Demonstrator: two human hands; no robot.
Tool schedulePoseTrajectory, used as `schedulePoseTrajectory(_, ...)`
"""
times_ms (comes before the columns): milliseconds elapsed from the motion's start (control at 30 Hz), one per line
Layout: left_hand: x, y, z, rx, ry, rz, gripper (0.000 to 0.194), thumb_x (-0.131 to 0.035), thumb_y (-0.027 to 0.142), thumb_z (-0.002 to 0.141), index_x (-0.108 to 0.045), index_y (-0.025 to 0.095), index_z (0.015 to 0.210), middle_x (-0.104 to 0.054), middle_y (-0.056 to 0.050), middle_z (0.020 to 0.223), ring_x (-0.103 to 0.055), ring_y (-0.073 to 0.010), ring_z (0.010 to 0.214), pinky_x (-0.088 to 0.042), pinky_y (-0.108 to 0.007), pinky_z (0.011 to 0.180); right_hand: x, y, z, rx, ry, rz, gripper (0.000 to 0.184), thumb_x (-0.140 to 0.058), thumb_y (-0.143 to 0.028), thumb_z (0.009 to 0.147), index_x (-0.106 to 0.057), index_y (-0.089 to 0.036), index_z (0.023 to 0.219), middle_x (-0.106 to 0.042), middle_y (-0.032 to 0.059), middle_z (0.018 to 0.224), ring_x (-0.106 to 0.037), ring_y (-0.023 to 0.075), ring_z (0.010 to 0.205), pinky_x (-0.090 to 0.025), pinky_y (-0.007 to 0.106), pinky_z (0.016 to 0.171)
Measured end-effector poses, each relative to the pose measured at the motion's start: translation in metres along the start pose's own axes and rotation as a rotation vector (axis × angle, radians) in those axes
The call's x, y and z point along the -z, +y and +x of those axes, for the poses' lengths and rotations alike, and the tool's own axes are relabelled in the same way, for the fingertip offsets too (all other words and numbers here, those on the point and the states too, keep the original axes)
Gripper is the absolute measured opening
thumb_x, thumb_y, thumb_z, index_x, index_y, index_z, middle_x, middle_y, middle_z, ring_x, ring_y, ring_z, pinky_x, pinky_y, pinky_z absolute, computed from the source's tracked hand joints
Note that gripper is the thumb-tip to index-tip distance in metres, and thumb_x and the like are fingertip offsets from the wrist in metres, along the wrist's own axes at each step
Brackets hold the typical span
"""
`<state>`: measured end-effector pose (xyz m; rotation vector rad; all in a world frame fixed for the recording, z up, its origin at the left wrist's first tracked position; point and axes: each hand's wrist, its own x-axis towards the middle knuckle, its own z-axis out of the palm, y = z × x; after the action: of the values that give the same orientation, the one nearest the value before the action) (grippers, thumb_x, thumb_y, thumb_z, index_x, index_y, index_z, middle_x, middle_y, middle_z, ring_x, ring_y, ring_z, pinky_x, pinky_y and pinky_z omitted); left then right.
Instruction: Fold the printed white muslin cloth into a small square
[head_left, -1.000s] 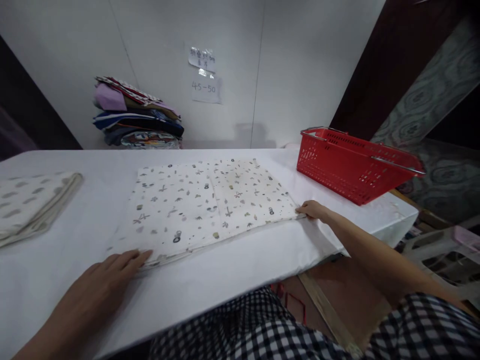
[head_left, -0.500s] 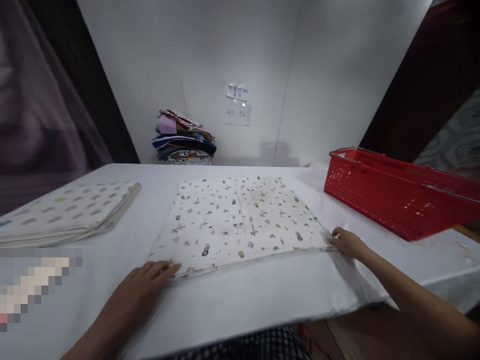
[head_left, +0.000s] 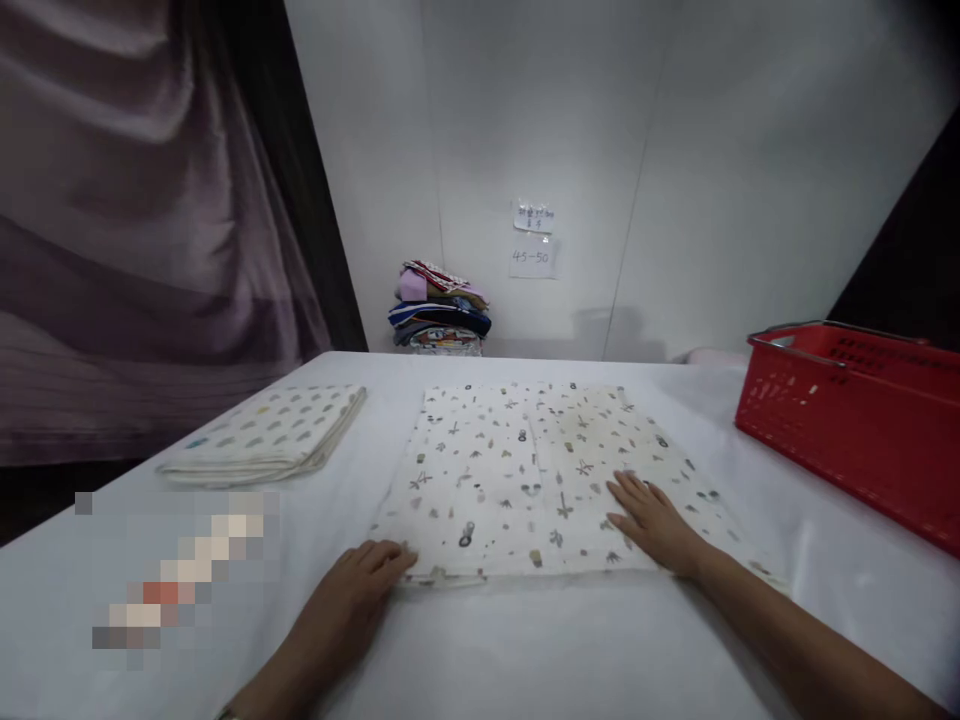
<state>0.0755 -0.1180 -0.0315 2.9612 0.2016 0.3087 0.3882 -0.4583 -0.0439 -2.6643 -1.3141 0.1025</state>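
**White-topped bench before a pale wall, a patterned cloth spread across it**

A pale panelled wall (head_left: 480,120) rises behind the white-topped bench (head_left: 540,660), with a purple curtain (head_left: 135,230) and a dark upright (head_left: 319,180) on the left. Two paper signs are fixed to the wall, one above the other: the upper sign (head_left: 533,216) has handwriting too small to read, and the lower sign (head_left: 532,257) says "45-50". Below them and to the left, a pile of folded fabrics (head_left: 441,312) sits near the bench's far edge.

The patterned cloth (head_left: 487,480) lies flat in the middle of the bench, off-white with small grey, brown and olive motifs. A faint line runs down it from the far side, and its right part looks creamier.

The left hand (head_left: 364,583) is at the cloth's near left corner, fingers together and slightly bent over it; whether it grips the fabric cannot be told. The right hand (head_left: 656,525) rests palm down on the right part, fingers extended and a little apart, grasping nothing.

To the left lies a folded spotted cloth (head_left: 270,430), and nearer than that a pixelated patch (head_left: 176,580) hides something. A red basket (head_left: 847,420) with metal handles stands at the right, apart from the cloth.
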Motion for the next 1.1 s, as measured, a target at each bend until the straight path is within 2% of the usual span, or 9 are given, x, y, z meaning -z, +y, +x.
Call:
schedulePoseTrajectory(100, -0.001, -0.002, -0.003, 0.044, -0.003, -0.086, 0.056, -0.042, 0.002, 0.068, -0.063, 0.028, 0.112, -0.063, -0.005, 0.111, -0.056, -0.0210, 0.100, -0.045, -0.036, 0.087, -0.011, 0.009, 0.002, -0.044, -0.064, -0.014, 0.069, -0.021, -0.062, 0.090, -0.028, -0.020, 0.144, -0.014, 0.0062, 0.151, -0.008, 0.0249, 0.139, -0.014, 0.049, 0.112)
schedulePoseTrajectory(200, 0.004, -0.006, -0.002, 0.143, -0.027, -0.240, 0.054, -0.045, 0.006, 0.066, -0.063, 0.028, 0.112, -0.062, -0.003, 0.113, -0.055, -0.0212, 0.104, -0.044, -0.036, 0.092, -0.004, 0.005, 0.007, -0.043, -0.051, -0.008, 0.068, -0.021, -0.062, 0.090, -0.025, -0.024, 0.145, -0.012, 0.0044, 0.151, -0.007, 0.0254, 0.139, -0.014, 0.049, 0.112)
schedulePoseTrajectory(333, 0.012, -0.015, 0.014, 0.405, 0.020, -0.406, 0.038, -0.048, 0.029, 0.075, -0.062, 0.024, 0.110, -0.057, -0.004, 0.123, -0.053, -0.0229, 0.110, -0.045, -0.034, 0.093, 0.015, -0.029, 0.036, 0.040, -0.025, 0.039, 0.067, -0.018, -0.061, 0.091, -0.013, -0.026, 0.147, -0.003, 0.0012, 0.152, -0.002, 0.0239, 0.139, -0.010, 0.047, 0.113)
schedulePoseTrajectory(400, 0.012, -0.017, 0.027, 0.557, 0.066, -0.370, 0.041, -0.044, 0.041, 0.080, -0.060, 0.020, 0.112, -0.057, -0.007, 0.121, -0.054, -0.0238, 0.109, -0.045, -0.035, 0.091, 0.014, -0.046, 0.055, 0.093, -0.022, 0.046, 0.068, -0.017, -0.062, 0.090, -0.012, -0.025, 0.147, 0.000, 0.0009, 0.152, 0.001, 0.0227, 0.139, -0.008, 0.046, 0.113)
schedulePoseTrajectory(467, 0.008, -0.018, 0.038, 0.659, 0.047, -0.276, 0.048, -0.043, 0.043, 0.080, -0.055, 0.016, 0.118, -0.057, -0.010, 0.120, -0.053, -0.0251, 0.109, -0.042, -0.037, 0.093, 0.005, -0.056, 0.070, 0.132, -0.039, 0.040, 0.069, -0.016, -0.063, 0.090, -0.014, -0.023, 0.147, -0.003, 0.0019, 0.152, 0.000, 0.0222, 0.139, -0.007, 0.045, 0.113)
schedulePoseTrajectory(633, 0.000, -0.015, 0.051, 0.754, -0.033, -0.174, 0.060, -0.045, 0.035, 0.080, -0.039, 0.007, 0.132, -0.054, -0.016, 0.123, -0.054, -0.0247, 0.110, -0.039, -0.034, 0.094, -0.022, -0.054, 0.084, 0.169, -0.093, 0.010, 0.070, -0.014, -0.063, 0.090, -0.020, -0.021, 0.146, -0.010, 0.0033, 0.152, -0.006, 0.0219, 0.140, -0.008, 0.046, 0.113)
schedulePoseTrajectory(833, 0.013, -0.014, 0.050, 0.890, -0.149, -0.292, 0.059, -0.051, 0.041, 0.077, -0.042, 0.012, 0.128, -0.061, -0.015, 0.114, -0.057, -0.0282, 0.105, -0.041, -0.035, 0.084, -0.018, -0.060, 0.083, 0.157, -0.052, -0.002, 0.069, -0.017, -0.063, 0.090, -0.021, -0.023, 0.146, -0.010, 0.0034, 0.152, -0.005, 0.0238, 0.139, -0.009, 0.048, 0.112)
schedulePoseTrajectory(967, 0.015, -0.011, 0.048, 0.910, -0.085, -0.367, 0.056, -0.054, 0.041, 0.074, -0.046, 0.014, 0.123, -0.063, -0.013, 0.109, -0.059, -0.0268, 0.100, -0.041, -0.033, 0.081, -0.025, -0.063, 0.080, 0.204, -0.064, 0.009, 0.068, -0.016, -0.062, 0.090, -0.017, -0.024, 0.146, -0.010, 0.0014, 0.152, -0.006, 0.0234, 0.139, -0.009, 0.048, 0.113)
schedulePoseTrajectory(1100, 0.016, -0.007, 0.045, 0.941, -0.017, -0.459, 0.044, -0.055, 0.042, 0.074, -0.053, 0.017, 0.110, -0.067, -0.008, 0.094, -0.062, -0.0240, 0.086, -0.042, -0.031, 0.072, -0.021, -0.071, 0.080, 0.166, -0.135, 0.013, 0.071, -0.019, -0.063, 0.089, -0.023, -0.020, 0.145, -0.011, 0.0038, 0.151, -0.007, 0.0247, 0.139, -0.008, 0.049, 0.113)
